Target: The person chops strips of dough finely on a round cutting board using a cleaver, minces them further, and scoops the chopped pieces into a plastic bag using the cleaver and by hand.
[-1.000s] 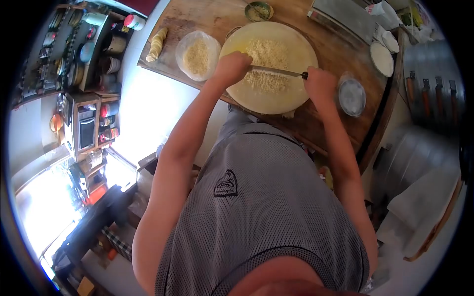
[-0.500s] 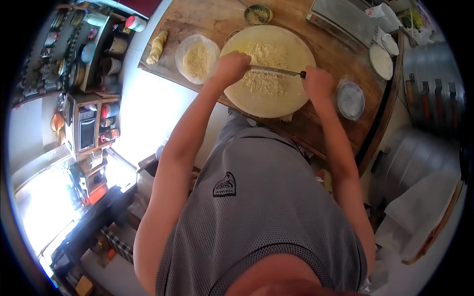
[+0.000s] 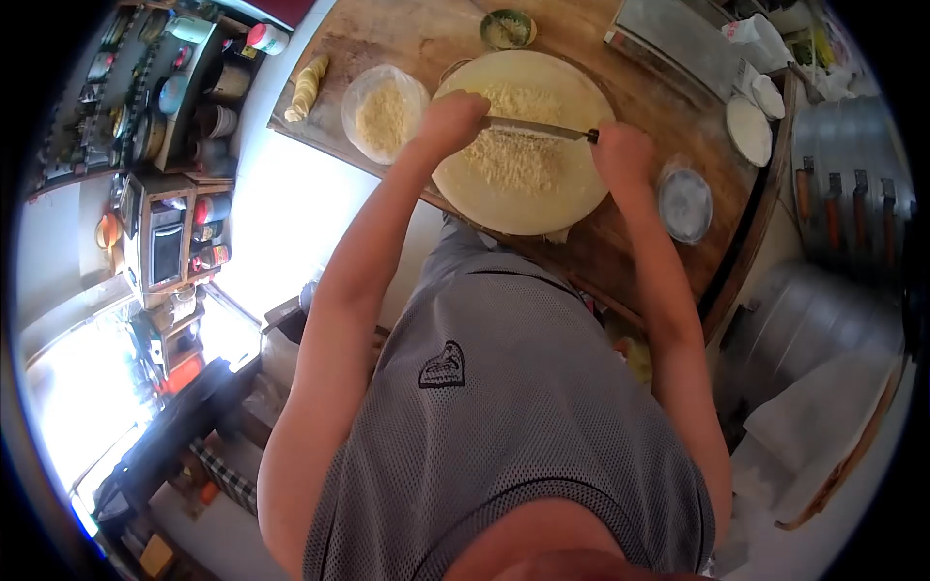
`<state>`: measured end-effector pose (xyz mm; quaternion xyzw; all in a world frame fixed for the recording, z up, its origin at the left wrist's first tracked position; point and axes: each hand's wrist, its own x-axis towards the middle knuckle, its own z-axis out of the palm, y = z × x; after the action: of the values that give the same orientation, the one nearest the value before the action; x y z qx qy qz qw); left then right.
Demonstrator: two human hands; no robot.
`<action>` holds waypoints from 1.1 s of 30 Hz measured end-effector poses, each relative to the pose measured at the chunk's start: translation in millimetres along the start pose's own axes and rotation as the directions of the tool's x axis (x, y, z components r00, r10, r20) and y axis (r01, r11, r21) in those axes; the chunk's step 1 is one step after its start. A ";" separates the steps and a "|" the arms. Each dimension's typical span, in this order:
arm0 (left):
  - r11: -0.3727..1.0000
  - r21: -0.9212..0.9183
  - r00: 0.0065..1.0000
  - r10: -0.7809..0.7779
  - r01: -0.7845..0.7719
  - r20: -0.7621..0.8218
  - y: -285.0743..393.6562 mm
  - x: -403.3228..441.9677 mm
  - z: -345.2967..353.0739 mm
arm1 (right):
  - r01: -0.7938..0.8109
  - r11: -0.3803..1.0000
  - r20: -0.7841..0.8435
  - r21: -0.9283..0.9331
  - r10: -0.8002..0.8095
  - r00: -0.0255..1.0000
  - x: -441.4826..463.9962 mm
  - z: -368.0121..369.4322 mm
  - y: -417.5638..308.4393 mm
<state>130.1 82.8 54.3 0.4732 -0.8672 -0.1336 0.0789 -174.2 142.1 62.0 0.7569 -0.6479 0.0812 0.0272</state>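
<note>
A long knife [image 3: 538, 127] lies nearly level across a pile of pale chopped food [image 3: 513, 167] on a round cutting board [image 3: 572, 198]. My right hand [image 3: 623, 150] is closed round its dark handle. At the other end of the blade, my left hand [image 3: 453, 118] is closed on the tip end. The pile is in fine bits, with a gap along the blade. Just left of the board is a bowl lined with clear plastic [image 3: 385, 114], holding similar pale bits. A small round container with a cloudy clear cover [image 3: 686, 205] sits near my right forearm.
The wooden table [image 3: 387, 39] carries a twisted pale roll [image 3: 307, 89] at its left edge and a small green bowl [image 3: 508, 30] behind the board. A flat metal box [image 3: 668, 44] and white dishes [image 3: 749, 131] sit at the right. Large metal drums [image 3: 852, 165] stand beyond.
The knife has moved slightly away from me across the pile, its tip end rising a little in view. Both hands keep their grip on it, and the camera view has shifted a little.
</note>
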 end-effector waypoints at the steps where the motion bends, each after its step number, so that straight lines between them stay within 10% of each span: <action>1: 1.000 0.004 0.999 0.016 -0.016 -0.047 1.6 4.2 -4.1 | -0.004 1.000 -0.002 0.000 0.004 1.000 2.6 5.5 0.0; 33: 0.999 0.022 0.999 -0.042 0.042 -0.013 -11.7 40.9 3.8 | 0.026 0.999 0.091 -0.036 -0.022 0.996 47.1 35.0 21.7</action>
<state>116.3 43.0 47.5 0.4930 -0.8580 -0.1227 0.0763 -185.5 87.5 33.6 0.7669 -0.6407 0.0344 0.0130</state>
